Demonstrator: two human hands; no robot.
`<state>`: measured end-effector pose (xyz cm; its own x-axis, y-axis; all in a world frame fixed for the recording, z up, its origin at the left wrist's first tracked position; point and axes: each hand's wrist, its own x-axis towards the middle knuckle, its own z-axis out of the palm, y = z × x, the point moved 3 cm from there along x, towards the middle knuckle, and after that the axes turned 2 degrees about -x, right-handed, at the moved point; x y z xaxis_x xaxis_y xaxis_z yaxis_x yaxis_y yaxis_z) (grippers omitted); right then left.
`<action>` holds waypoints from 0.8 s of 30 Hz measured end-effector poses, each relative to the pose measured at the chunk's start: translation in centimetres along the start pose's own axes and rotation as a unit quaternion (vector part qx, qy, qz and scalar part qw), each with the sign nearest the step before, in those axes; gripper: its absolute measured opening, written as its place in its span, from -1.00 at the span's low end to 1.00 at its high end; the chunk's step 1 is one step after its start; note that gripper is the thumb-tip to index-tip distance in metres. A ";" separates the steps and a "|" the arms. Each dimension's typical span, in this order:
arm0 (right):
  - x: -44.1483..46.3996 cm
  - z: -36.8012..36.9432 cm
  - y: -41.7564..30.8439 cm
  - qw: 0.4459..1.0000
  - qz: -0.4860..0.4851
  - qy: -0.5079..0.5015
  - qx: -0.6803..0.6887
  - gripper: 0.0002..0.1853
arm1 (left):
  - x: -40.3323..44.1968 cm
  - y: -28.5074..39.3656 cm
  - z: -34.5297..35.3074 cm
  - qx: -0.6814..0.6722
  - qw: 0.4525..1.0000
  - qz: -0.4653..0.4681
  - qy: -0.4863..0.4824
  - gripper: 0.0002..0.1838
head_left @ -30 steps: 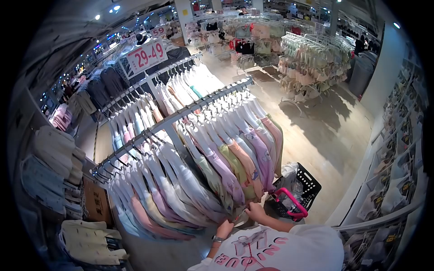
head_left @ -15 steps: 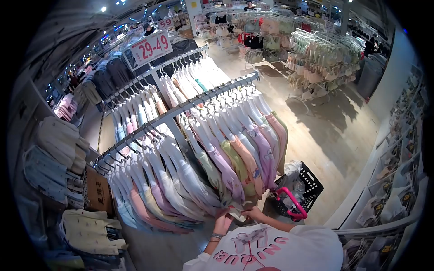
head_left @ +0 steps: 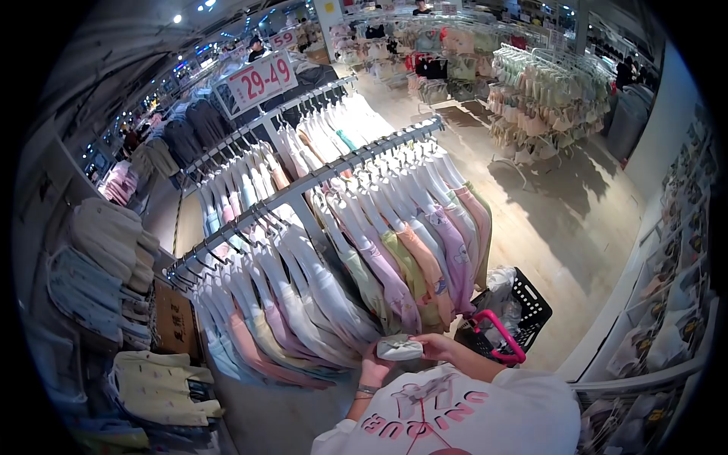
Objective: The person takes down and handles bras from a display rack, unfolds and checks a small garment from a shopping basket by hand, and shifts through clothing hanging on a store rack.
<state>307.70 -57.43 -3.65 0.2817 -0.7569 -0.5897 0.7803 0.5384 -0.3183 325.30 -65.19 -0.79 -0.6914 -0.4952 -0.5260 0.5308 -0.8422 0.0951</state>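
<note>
Between my hands, in front of my chest, is a small pale grey-green folded cloth item (head_left: 400, 348); its exact kind is not clear. My left hand (head_left: 374, 367), with bands on the wrist, is closed on the item's left end. At its right end my right hand (head_left: 437, 347) grips it with the fingers pressed together. Just beyond the hands hang the lower ends of pastel garments (head_left: 394, 292) on white hangers, one green and white piece being closest. Parts of the fingers are hidden under the cloth.
A metal rail (head_left: 303, 186) runs diagonally ahead. To my right stands a black basket (head_left: 532, 303) with a pink handle (head_left: 500, 337) and plastic-wrapped goods. Folded garments (head_left: 163, 387) hang at left, packaged items (head_left: 652, 341) line the right wall, and a price sign (head_left: 259, 82) stands behind.
The cloth has been raised and turned so a broader, rounded face shows. Both hands have come up slightly and sit farther apart on it. The view has shifted a little.
</note>
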 end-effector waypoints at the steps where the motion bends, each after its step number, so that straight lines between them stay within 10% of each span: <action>1: -0.7 1.2 0.0 0.998 0.004 -0.021 -0.054 -0.74 | 0.4 0.3 -0.9 -0.012 1.000 0.010 -0.006 -0.70; 16: -3.0 3.6 -1.7 0.948 -0.103 0.068 -0.293 -0.66 | -0.1 -0.3 -0.3 0.403 0.914 -0.004 -0.035 -0.67; 20: -1.7 2.9 -1.1 0.858 -0.140 0.157 -0.469 -0.59 | 1.2 -0.2 -1.5 0.726 0.681 0.074 0.061 -0.62; 24: -3.5 6.5 -1.3 0.788 -0.184 0.224 -0.543 -0.66 | 0.3 -0.8 -0.5 0.713 0.659 0.228 0.068 -0.64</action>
<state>309.33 -57.93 3.63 -0.2670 -0.8604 -0.4340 -0.2445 0.4961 -0.8331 324.91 -64.54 -1.48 -0.5172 -0.8247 -0.2290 -0.4001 -0.0035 0.9165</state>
